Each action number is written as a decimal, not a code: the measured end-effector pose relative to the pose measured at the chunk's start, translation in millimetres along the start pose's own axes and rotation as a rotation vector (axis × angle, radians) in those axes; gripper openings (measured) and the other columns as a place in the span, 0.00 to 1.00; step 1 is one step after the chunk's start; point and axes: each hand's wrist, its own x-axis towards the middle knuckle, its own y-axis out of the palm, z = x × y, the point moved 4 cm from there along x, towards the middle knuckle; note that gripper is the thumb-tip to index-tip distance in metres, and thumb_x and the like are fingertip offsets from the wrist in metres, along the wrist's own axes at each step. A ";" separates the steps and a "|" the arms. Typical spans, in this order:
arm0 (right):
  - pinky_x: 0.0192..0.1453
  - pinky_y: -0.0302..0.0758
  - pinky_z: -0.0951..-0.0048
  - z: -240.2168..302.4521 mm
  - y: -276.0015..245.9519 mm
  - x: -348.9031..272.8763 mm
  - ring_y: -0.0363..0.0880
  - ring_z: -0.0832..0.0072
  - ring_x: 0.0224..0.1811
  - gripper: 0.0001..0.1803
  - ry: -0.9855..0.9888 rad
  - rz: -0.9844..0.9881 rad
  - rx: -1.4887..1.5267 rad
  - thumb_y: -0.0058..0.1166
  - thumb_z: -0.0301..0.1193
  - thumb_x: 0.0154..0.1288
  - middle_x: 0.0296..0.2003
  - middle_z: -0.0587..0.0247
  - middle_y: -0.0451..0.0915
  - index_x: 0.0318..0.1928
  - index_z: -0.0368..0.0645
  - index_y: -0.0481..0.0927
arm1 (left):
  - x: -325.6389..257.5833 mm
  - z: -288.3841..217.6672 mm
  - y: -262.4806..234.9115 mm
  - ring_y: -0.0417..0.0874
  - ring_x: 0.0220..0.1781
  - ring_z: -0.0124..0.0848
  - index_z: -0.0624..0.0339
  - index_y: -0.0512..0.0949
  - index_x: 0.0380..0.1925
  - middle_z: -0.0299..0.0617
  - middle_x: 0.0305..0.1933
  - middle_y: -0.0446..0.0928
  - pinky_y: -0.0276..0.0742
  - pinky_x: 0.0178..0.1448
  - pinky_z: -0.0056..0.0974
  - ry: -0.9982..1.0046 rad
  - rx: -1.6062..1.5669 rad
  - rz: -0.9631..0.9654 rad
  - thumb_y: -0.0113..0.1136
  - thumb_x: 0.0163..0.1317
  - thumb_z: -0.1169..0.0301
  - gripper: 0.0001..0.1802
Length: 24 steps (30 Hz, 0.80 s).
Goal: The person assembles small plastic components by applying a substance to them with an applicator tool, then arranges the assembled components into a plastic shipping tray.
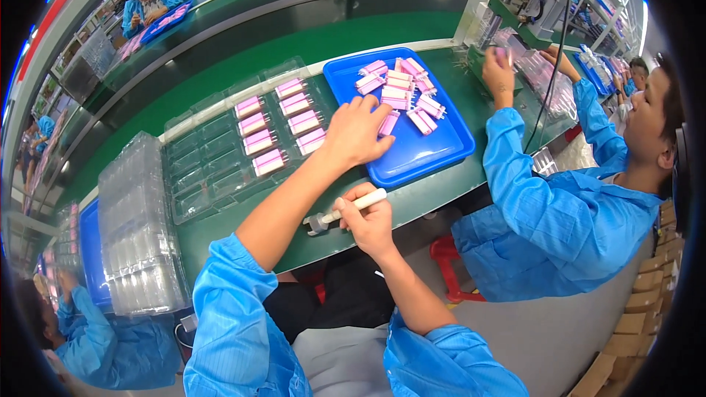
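Observation:
My left hand point(356, 134) reaches over the left side of a blue tray point(419, 163), its fingers apart beside a pink-and-white block point(390, 123). Any touch on that block is hard to make out. Several more such blocks point(398, 95) lie heaped in the tray's far half, some with metal prongs. Closer to me, my right hand point(370, 222) is closed round a white pen-shaped tool point(360, 206) with a grey forked end, held above the green bench's front edge. Left of the tray, a clear compartmented plastic tray point(209, 151) carries two columns of these blocks point(257, 141).
A stack of clear plastic trays point(140, 231) stands at the left, partly over another blue tray point(92, 250). To my right a co-worker in a blue coat point(566, 206) handles parts; a black cable point(557, 66) hangs there. A red stool point(445, 265) is under the bench edge.

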 end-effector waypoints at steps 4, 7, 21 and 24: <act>0.24 0.71 0.83 -3.8 0.5 -0.2 0.74 0.87 0.21 0.07 0.004 0.034 -0.033 0.60 0.25 0.70 0.28 0.64 0.81 0.37 0.40 0.74 | 7.1 2.1 30.0 0.79 0.52 0.49 0.58 0.80 0.51 0.54 0.50 0.76 0.78 0.54 0.52 -0.143 0.025 0.089 0.67 0.53 0.66 0.24; 0.22 0.67 0.83 -0.4 3.2 0.2 0.73 0.88 0.20 0.10 -0.009 -0.007 -0.036 0.63 0.27 0.68 0.22 0.71 0.77 0.33 0.40 0.75 | 8.2 11.1 30.7 0.82 0.49 0.50 0.60 0.81 0.48 0.55 0.48 0.77 0.81 0.51 0.50 -0.181 -0.055 -0.005 0.64 0.57 0.71 0.17; 0.23 0.72 0.83 5.6 -2.5 -2.1 0.77 0.85 0.21 0.07 0.012 -0.002 -0.010 0.60 0.24 0.69 0.28 0.62 0.82 0.37 0.39 0.74 | -126.9 -12.3 -126.0 0.81 0.30 0.38 0.65 0.82 0.36 0.45 0.34 0.78 0.78 0.36 0.40 -0.493 -0.328 -0.071 0.70 0.55 0.72 0.10; 0.22 0.72 0.83 6.4 -1.7 0.4 0.78 0.83 0.20 0.07 0.018 -0.007 -0.035 0.59 0.26 0.70 0.30 0.58 0.83 0.38 0.38 0.73 | -163.1 -19.4 -143.0 0.81 0.31 0.42 0.63 0.80 0.35 0.45 0.34 0.78 0.78 0.37 0.42 -0.568 -0.257 -0.027 0.71 0.54 0.72 0.11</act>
